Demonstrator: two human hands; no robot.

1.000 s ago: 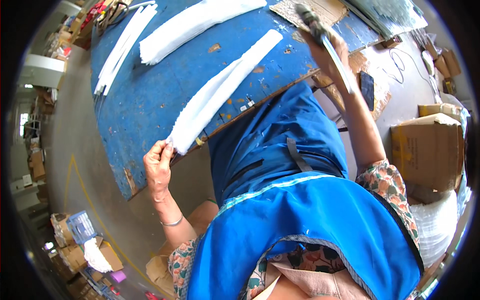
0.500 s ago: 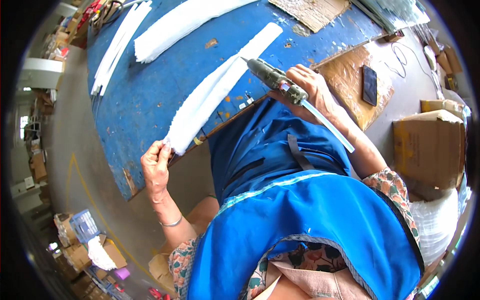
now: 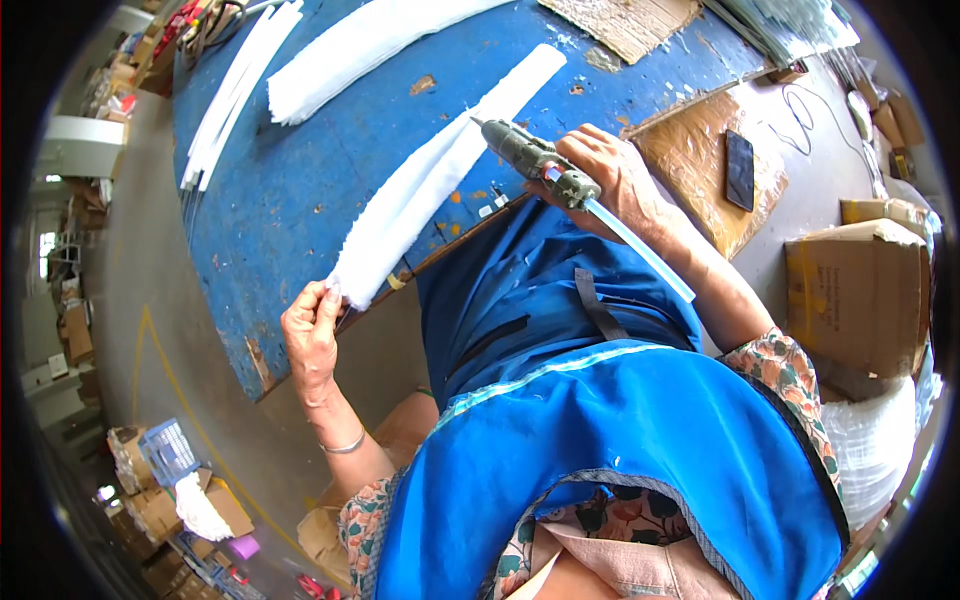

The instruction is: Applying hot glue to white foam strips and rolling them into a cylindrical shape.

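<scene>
A long white foam strip [image 3: 440, 180] lies flat on the worn blue-painted table [image 3: 300, 200], its long axis running on a diagonal from the near left edge of the table up toward the far right. Its near end overhangs the table edge, where the left hand [image 3: 312, 335] pinches it between thumb and fingertips, the hand closed lightly on the strip's corner.

The right hand [image 3: 615, 185] is wrapped tight around the grip of a dark green glue gun [image 3: 535, 165]. The gun's long axis lies almost crosswise to the strip: its nozzle points up and left, with the tip at or just above the strip's right edge near its middle; whether it touches cannot be told. A translucent glue stick [image 3: 640, 250] juts from the back of the gun, pointing down and right over the forearm and the blue apron [image 3: 600, 430].

Half a second earlier the gun was held a little nearer the person, its nozzle short of the strip; a second ago the right hand was up at the far right of the table. The left hand and the strip have kept their place throughout.

More white foam strips [image 3: 360, 50] lie farther up the table, and a black phone [image 3: 740, 170] rests on a brown cardboard sheet [image 3: 690, 165] to the right.
</scene>
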